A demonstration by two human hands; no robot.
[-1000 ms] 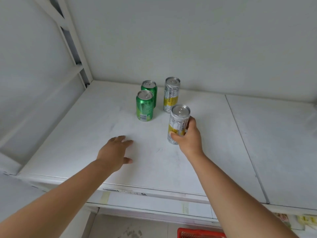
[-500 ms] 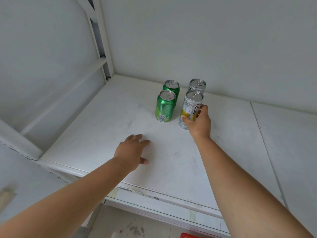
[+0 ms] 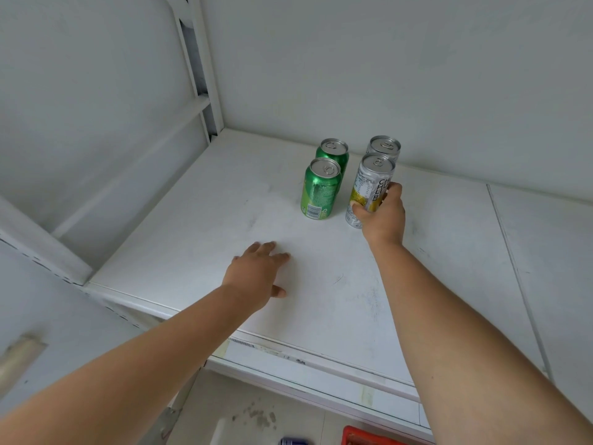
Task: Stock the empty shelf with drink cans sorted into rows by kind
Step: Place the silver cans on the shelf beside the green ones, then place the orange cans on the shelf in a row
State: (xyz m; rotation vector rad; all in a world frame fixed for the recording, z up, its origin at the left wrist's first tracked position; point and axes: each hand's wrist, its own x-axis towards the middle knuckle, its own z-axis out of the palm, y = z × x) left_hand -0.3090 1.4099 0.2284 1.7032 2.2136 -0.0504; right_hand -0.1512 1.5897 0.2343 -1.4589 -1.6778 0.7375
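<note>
The right hand (image 3: pixel 382 216) has slid the silver-yellow can (image 3: pixel 369 191) back on the shelf (image 3: pixel 192 239), still gripping it directly before its twin (image 3: pixel 384 147); left hand (image 3: pixel 256 271) stays spread flat. 2 rows now stand at 2 apiece.

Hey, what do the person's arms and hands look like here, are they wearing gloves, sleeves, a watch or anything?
Both arms are bare from the bottom of the picture up to the wrists, with no sleeves showing. The left hand and the right hand are bare too: no gloves, and no watch, bracelet or ring can be seen. No markings or bandages show on either.
</note>
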